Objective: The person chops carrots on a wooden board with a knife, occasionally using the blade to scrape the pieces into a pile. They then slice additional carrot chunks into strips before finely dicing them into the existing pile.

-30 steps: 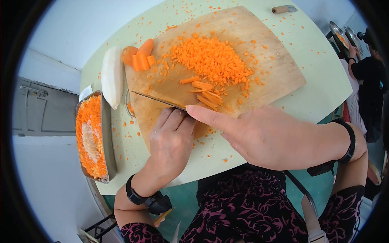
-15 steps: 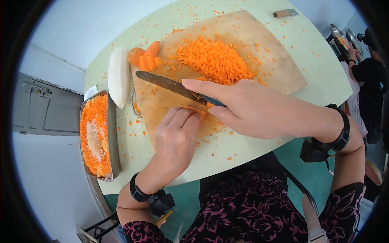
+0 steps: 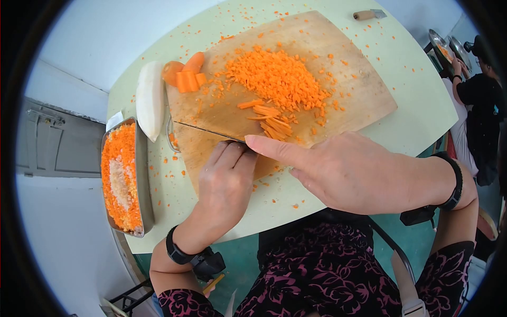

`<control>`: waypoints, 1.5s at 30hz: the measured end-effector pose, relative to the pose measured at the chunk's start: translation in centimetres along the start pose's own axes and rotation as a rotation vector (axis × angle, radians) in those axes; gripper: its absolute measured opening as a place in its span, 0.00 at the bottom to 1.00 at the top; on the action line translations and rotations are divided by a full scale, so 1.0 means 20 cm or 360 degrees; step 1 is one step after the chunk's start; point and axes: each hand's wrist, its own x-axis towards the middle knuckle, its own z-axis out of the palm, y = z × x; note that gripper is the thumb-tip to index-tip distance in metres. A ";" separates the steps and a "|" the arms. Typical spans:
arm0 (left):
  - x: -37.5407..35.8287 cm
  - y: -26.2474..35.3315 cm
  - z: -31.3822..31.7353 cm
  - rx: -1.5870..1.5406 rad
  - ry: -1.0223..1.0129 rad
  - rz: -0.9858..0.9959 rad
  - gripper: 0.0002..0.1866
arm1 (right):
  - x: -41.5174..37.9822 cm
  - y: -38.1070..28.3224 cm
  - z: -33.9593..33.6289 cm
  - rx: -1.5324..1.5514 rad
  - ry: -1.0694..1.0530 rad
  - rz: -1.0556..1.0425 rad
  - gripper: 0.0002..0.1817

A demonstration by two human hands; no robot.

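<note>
Knife (image 3: 203, 129) handle hidden inside right hand (image 3: 348, 171). Piece under left hand (image 3: 224, 185) fingertips covered, not possible to identify. Small tool (image 3: 368, 14) at upper right too small to name. Person (image 3: 478, 100) at right edge cut off by frame.

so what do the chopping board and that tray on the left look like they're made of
Chopping board: looks like bamboo or pale wood, matte, with streaky grain and darker damp patches. Tray: apparently stainless steel, a thin grey rim with a dull sheen. It holds diced carrot.

Carrot bits (image 3: 277, 79) on board (image 3: 359, 90), tray (image 3: 141, 179) left
</note>
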 end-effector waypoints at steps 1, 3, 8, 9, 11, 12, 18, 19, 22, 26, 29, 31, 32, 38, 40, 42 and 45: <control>0.00 0.00 0.00 0.0007 -0.0008 -0.0005 0.10 | 0.00 0.00 0.01 -0.0001 0.0011 -0.0020 0.33; 0.00 0.00 -0.01 0.0002 -0.0031 -0.0020 0.10 | 0.01 0.01 0.01 0.0015 0.0013 -0.0050 0.34; 0.00 0.00 0.01 0.0019 -0.0025 -0.0011 0.10 | 0.06 0.01 0.00 0.0105 -0.0079 -0.0038 0.33; 0.00 0.00 0.01 0.0018 -0.0037 -0.0027 0.10 | 0.09 0.01 0.01 0.0061 -0.0083 -0.0030 0.33; -0.01 0.00 0.00 0.0025 -0.0059 -0.0045 0.10 | 0.15 0.02 0.06 -0.0032 -0.0075 -0.0017 0.32; 0.00 0.00 0.01 0.0006 -0.0043 -0.0036 0.10 | 0.17 0.03 0.06 -0.0020 -0.0052 0.0020 0.31; -0.02 -0.03 0.00 -0.0042 -0.0108 0.0063 0.13 | 0.17 0.02 -0.02 0.0163 0.0020 0.0170 0.29; -0.02 -0.03 0.00 -0.0050 -0.0104 0.0060 0.13 | 0.15 0.01 -0.04 0.0168 -0.0001 0.0179 0.28; -0.02 -0.02 -0.01 -0.0054 -0.0132 0.0058 0.14 | 0.09 -0.01 -0.06 0.0164 -0.0024 0.0183 0.28; -0.03 -0.02 -0.01 -0.0018 -0.0144 0.0079 0.14 | 0.01 -0.01 -0.03 0.0117 -0.0106 0.0160 0.29; -0.03 -0.01 -0.01 -0.0010 -0.0148 0.0064 0.15 | -0.01 0.00 -0.02 0.0070 -0.0126 0.0138 0.32; -0.03 -0.01 -0.02 0.0000 -0.0150 0.0080 0.15 | -0.03 0.00 -0.02 0.0067 -0.0056 0.0074 0.33; -0.02 -0.02 -0.02 0.0004 -0.0151 0.0087 0.15 | -0.04 0.00 -0.02 0.0066 -0.0022 0.0043 0.33; -0.02 -0.01 -0.02 0.0044 -0.0157 0.0099 0.15 | -0.04 0.01 -0.01 0.0058 -0.0040 0.0054 0.33; -0.03 -0.01 -0.02 0.0058 -0.0161 0.0097 0.15 | -0.03 0.00 -0.03 0.0054 -0.0100 0.0101 0.34; -0.03 -0.01 -0.01 0.0059 -0.0157 0.0105 0.15 | -0.03 0.00 -0.04 0.0057 -0.0124 0.0100 0.34; -0.03 -0.01 -0.01 0.0049 -0.0142 0.0133 0.15 | -0.02 0.01 -0.03 0.0094 -0.0131 0.0053 0.34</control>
